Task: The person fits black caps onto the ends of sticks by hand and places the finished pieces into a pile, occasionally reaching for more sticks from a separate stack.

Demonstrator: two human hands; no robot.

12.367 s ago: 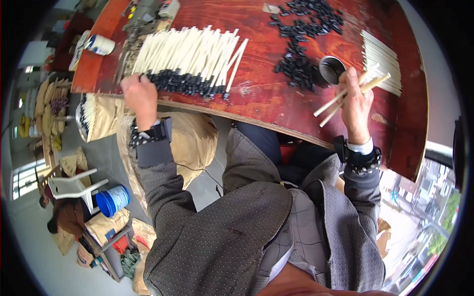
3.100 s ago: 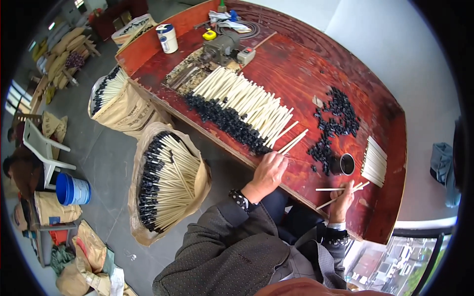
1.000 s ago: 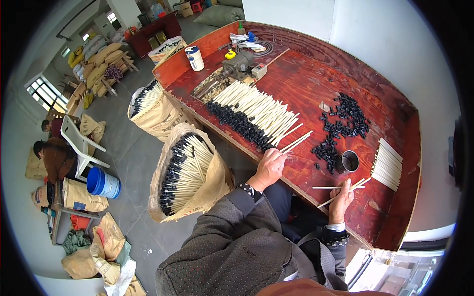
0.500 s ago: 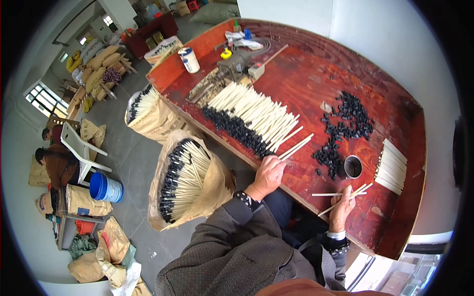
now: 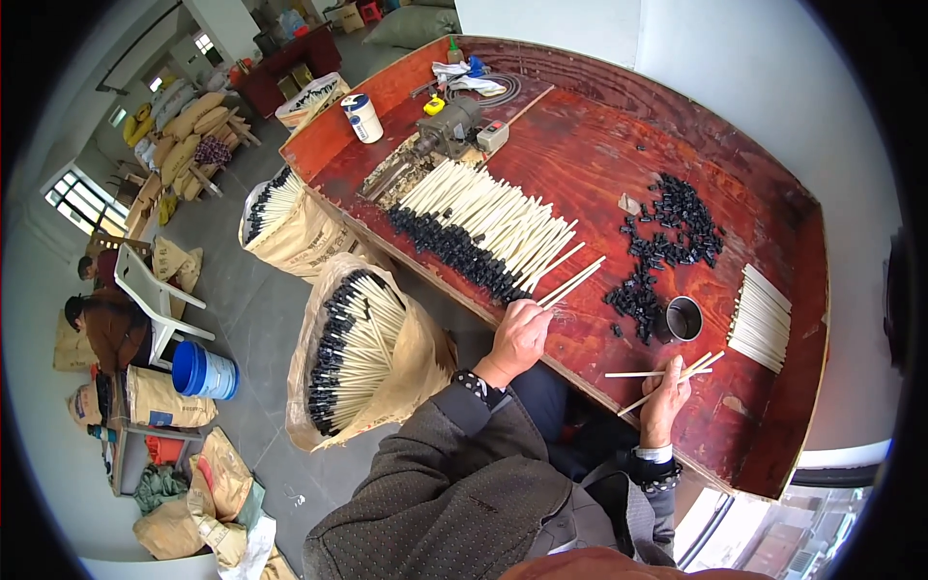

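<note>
My left hand [image 5: 520, 340] is closed at the table's near edge, its fingers round the near ends of two pale wooden sticks [image 5: 577, 279] that point away to the right. Beside it lies a long row of pale sticks [image 5: 493, 208] with black caps [image 5: 454, 253] on their near ends. My right hand [image 5: 664, 404] grips two more pale sticks [image 5: 700, 364], which cross each other between thumb and fingers. Just beyond it stands a small dark metal cup [image 5: 682, 320]. Loose black caps [image 5: 677, 227] lie heaped past the cup.
Bare sticks [image 5: 760, 317] lie in a bundle at the right of the red wooden table [image 5: 570, 135]. A small motor [image 5: 454, 126], a switch box [image 5: 493, 135] and a white bottle [image 5: 362, 118] are at the far left. Sacks of capped sticks [image 5: 372, 362] stand left of the table.
The whole view has shifted slightly. Both hands keep nearly the same places and still hold their sticks.
</note>
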